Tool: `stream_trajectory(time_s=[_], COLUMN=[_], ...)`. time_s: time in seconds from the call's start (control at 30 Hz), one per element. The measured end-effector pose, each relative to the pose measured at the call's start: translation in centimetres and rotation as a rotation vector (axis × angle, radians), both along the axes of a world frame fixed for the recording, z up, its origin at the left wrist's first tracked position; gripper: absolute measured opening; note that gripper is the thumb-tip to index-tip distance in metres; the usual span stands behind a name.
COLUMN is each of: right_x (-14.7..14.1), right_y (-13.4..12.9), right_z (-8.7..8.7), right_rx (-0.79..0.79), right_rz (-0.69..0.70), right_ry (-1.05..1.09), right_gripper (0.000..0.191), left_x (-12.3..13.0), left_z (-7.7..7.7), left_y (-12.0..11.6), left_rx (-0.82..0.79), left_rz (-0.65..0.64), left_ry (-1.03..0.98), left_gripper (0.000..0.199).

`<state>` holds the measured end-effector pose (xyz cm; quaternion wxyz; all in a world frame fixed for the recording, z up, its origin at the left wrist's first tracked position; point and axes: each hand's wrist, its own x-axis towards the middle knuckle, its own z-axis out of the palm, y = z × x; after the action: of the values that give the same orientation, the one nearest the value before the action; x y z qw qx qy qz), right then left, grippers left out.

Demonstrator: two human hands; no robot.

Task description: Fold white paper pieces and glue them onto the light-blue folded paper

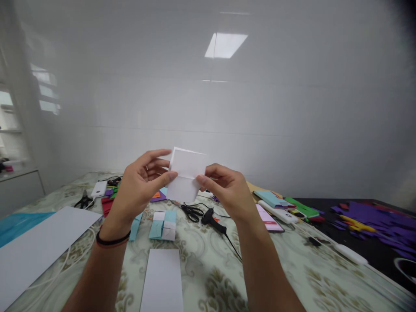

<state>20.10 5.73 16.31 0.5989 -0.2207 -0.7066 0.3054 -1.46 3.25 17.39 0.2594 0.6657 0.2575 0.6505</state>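
Both my hands hold up a folded piece of white paper (186, 164) above the table, with a crease running across its middle. My left hand (143, 177) pinches its left edge between thumb and fingers. On the opposite edge, my right hand (224, 182) grips it the same way. Below lies a blue-and-white folded paper square (163, 225). A white paper strip (162, 279) rests nearer to me. Black scissors (191, 212) and a black glue gun (212, 221) lie on the patterned tablecloth (221, 286) beneath my right hand.
At left, a large white sheet (48, 251) overlaps blue paper (22, 223). Black-handled pliers or scissors (83, 200) lie behind it. A phone (268, 219), a white power strip (279, 212) and coloured paper stand right. Purple scraps (380, 225) cover the dark surface. Cords cross the cloth.
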Motion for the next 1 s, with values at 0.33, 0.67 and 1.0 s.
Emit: stream_trajectory(time_s=[0.33, 0.67, 1.0], right_x=[-0.03, -0.12, -0.21], right_y=[0.01, 0.13, -0.16], right_z=[-0.3, -0.45, -0.14], right_rx=[0.044, 0.021, 0.027], right_rz=[-0.06, -0.028, -0.031], right_ry=[-0.048, 0.021, 0.042], right_gripper=[0.022, 0.02, 0.019], left_x=[0.1, 0.3, 0.57], left_z=[-0.01, -0.19, 0.06], left_y=[0.0, 0.0, -0.37], left_rx=[0.04, 0.058, -0.037], left_rz=[0.081, 0.135, 0.046], left_ry=[0.142, 0.165, 0.04], left_gripper=[0.011, 0.013, 0.04])
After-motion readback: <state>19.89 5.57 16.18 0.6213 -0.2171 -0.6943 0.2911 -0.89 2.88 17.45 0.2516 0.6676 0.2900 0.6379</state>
